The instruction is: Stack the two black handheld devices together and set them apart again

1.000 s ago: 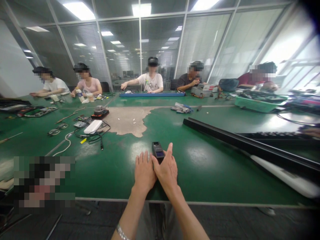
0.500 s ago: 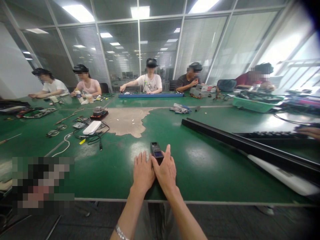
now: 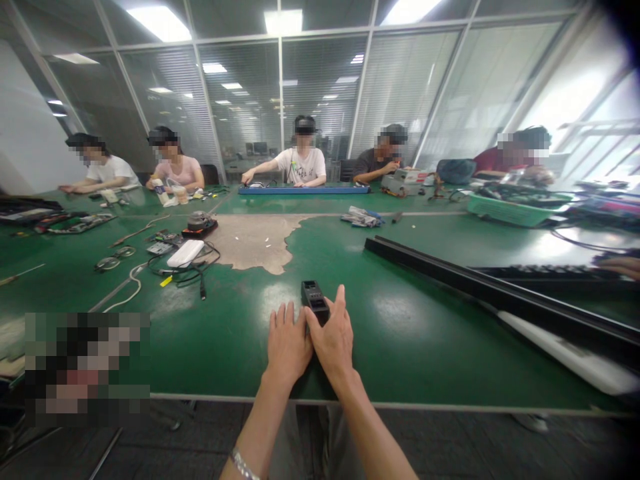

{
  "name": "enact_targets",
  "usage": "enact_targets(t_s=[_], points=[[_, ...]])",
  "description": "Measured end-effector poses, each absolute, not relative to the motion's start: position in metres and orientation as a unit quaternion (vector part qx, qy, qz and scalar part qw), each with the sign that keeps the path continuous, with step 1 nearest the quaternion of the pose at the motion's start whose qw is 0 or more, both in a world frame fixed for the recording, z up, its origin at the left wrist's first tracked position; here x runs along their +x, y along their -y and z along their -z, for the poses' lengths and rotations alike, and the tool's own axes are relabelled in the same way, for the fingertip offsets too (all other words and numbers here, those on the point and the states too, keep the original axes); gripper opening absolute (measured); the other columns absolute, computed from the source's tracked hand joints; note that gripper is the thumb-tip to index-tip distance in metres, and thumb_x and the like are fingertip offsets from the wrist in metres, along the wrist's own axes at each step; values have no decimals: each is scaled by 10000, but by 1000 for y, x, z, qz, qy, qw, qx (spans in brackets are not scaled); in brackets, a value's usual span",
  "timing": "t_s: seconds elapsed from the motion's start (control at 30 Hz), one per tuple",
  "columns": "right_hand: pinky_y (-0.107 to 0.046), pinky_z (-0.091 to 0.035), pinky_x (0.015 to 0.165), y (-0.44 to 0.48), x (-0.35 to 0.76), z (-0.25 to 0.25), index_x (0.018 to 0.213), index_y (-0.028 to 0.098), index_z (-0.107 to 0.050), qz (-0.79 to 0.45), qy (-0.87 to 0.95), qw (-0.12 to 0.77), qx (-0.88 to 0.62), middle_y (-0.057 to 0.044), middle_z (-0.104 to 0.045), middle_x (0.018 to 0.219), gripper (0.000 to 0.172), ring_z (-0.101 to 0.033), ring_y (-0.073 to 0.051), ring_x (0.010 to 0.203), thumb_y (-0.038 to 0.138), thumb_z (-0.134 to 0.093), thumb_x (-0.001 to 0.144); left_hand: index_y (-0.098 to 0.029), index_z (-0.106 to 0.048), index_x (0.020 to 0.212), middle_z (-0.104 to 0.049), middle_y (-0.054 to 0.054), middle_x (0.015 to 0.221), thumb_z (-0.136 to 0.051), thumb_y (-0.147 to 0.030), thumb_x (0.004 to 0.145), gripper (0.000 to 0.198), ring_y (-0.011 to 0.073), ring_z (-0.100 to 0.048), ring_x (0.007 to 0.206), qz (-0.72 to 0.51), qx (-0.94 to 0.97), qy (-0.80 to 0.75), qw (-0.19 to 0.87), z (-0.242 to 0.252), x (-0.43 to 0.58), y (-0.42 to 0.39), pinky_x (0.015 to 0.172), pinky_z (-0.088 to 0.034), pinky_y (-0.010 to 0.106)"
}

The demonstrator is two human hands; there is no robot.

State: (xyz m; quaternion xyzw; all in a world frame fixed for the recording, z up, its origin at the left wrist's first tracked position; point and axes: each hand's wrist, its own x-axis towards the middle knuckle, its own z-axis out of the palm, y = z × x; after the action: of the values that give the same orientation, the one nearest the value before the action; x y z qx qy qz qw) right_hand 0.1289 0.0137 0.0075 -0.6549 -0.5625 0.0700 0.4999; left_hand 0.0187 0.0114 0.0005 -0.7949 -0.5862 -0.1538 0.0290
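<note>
A small black box-shaped device (image 3: 313,297), with recesses and small markings along its top, lies on the green table in front of me. My right hand (image 3: 331,338) is around its near end, thumb on the left side and fingers on the right, with the index finger sticking out forward. My left hand (image 3: 289,341) rests palm down on the tabletop just left of the device, fingers stretched and its inner edge against my right thumb. The device's near end is hidden by my right hand.
A long black rail (image 3: 490,291) and a white strip (image 3: 565,353) lie right. A white box (image 3: 186,254) with cables, glasses (image 3: 116,259) and a screwdriver (image 3: 23,274) lie left. Further off are gloves (image 3: 361,217), a green basket (image 3: 515,209) and several seated people.
The view has shifted very slightly. A bluish sheen on the device's near panel is gone, and that panel now looks dark. Both hands keep nearly the same place.
</note>
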Motion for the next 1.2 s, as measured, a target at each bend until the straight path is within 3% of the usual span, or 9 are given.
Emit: enact_targets(t_s=[0.47, 1.2], points=[[-482, -457, 1018, -14, 134, -22, 1616, 118, -107, -72, 541, 540, -640, -161, -672, 1280, 964, -586, -324, 1209, 477, -635, 895, -220, -455, 1509, -458, 149, 1553, -437, -430, 1036, 518, 352, -380, 1449, 154, -794, 587, 33, -2, 19, -11, 1191, -276, 563], [-489, -452, 1021, -13, 172, -18, 1618, 120, -81, -21, 518, 545, -660, -156, -682, 1277, 978, -583, -322, 1220, 491, -630, 898, -226, -517, 1457, -475, 137, 1542, -446, -464, 1034, 490, 345, -386, 1447, 170, -790, 588, 40, 1, 19, -11, 1188, -294, 570]])
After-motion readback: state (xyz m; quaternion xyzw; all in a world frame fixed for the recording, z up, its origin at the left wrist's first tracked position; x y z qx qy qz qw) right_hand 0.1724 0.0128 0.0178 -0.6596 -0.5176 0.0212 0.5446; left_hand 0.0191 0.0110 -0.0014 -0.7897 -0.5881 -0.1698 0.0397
